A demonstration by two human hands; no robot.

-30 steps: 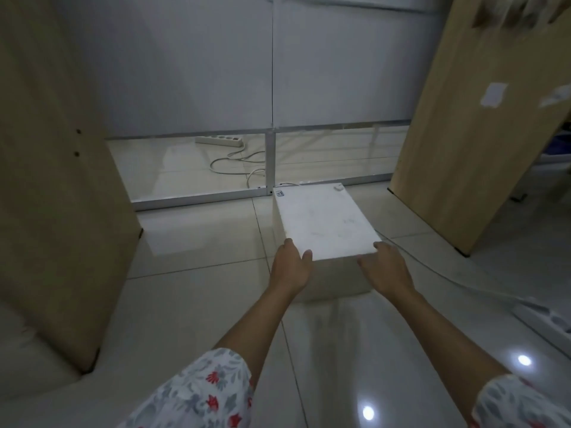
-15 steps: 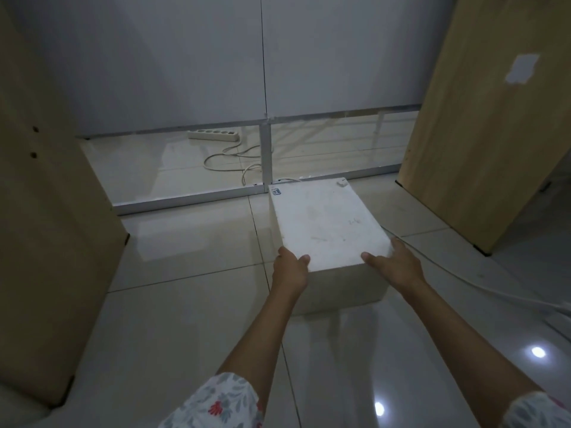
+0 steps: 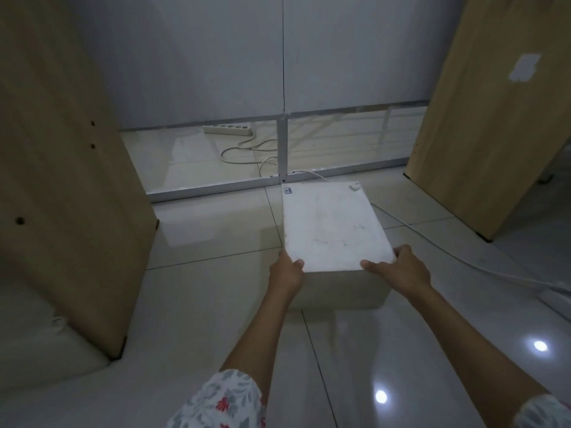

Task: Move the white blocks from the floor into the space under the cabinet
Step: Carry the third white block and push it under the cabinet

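Head view, sole view.

Item 1: white block [image 3: 332, 230]. Rectangular slab-sided box, matte and chalky, faintly scuffed on top, with a small label at its far left corner. It sits on the floor [image 3: 197, 291], its far edge close against the low metal rail [image 3: 216, 188] at the foot of the white cabinet [image 3: 216, 57]. Whether it touches the rail cannot be told.

Item 2: left hand [image 3: 285, 273]. Grip closed on the block's near left corner, thumb on the top face, fingers round the side.

Item 3: right hand [image 3: 401, 270]. Grip closed on the near right corner, thumb along the top edge. Floral sleeves show at both forearms.

Item 4: space under the cabinet. Open gap behind the rail, split by a metal upright [image 3: 281, 149]; holds a white power strip [image 3: 227, 130] and looped cable [image 3: 244, 149]. No block lies in it.

Item 5: two wooden panels [image 3: 61, 168], pale laminate, flat, one on each side.

Item 6: floor. Glossy pale tile, dark grout lines, lamp reflections. A cable [image 3: 448, 251] trails right of the block.

Status, judged: block at the threshold, not yet inside; the rail likely demands a lift. No other blocks in sight.
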